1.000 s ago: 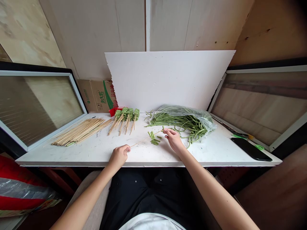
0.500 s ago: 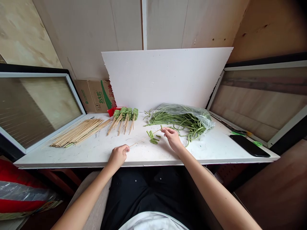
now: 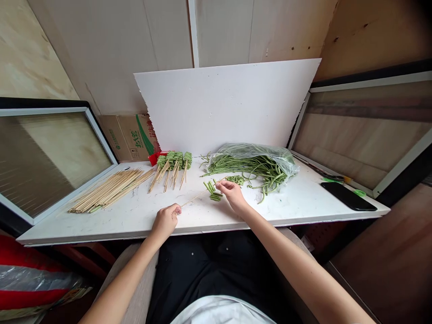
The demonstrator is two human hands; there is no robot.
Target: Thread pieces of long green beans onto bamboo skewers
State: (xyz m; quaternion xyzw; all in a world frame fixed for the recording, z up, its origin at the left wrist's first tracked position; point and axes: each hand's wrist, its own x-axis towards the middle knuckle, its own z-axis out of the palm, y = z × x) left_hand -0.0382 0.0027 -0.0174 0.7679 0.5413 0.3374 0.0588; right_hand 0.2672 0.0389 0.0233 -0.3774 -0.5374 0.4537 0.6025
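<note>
My left hand (image 3: pixel 166 219) is closed on the near end of a thin wooden skewer (image 3: pixel 191 200). Close to the skewer's far end, my right hand (image 3: pixel 231 193) is pinched; what its fingertips hold is too small to make out. Short cut green bean pieces (image 3: pixel 215 196) lie just left of my right fingers. More small pieces (image 3: pixel 236 179) sit behind that hand. Long green beans (image 3: pixel 249 165) spill from a clear plastic bag (image 3: pixel 270 151). Skewers loaded with bean pieces (image 3: pixel 173 158) are stacked at the back, left of the middle.
Bare skewers (image 3: pixel 111 191) are piled on the left of the white table (image 3: pixel 135 225). A black phone (image 3: pixel 347 196) lies at the right. Behind stand a white board (image 3: pixel 226 108) and a cardboard box (image 3: pixel 126 137). Framed glass panels (image 3: pixel 50 157) flank the table.
My right hand has moved slightly left along the skewer, nearer the cut pieces. The small pieces behind it now show more. The whole view has shifted a little.
</note>
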